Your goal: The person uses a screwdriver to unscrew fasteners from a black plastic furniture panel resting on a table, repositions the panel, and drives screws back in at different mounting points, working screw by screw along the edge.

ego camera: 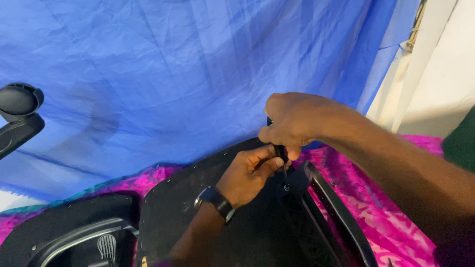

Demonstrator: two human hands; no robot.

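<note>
Blue sheet hangs behind | pink-purple cloth covers your surface | black panel lies on it | your right hand fists the screwdriver upright on the panel | left hand pinches its shaft

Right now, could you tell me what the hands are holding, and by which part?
The right hand grips a thin black screwdriver by its handle; the left hand steadies its shaft against the black chair seat panel.

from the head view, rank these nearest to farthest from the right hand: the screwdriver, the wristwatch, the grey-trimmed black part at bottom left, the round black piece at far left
From the right hand:
1. Screwdriver: in its grip, pointing down.
2. Wristwatch: on the left wrist, below-left.
3. Grey-trimmed black part: bottom left corner.
4. Round black piece: far left edge.
</note>
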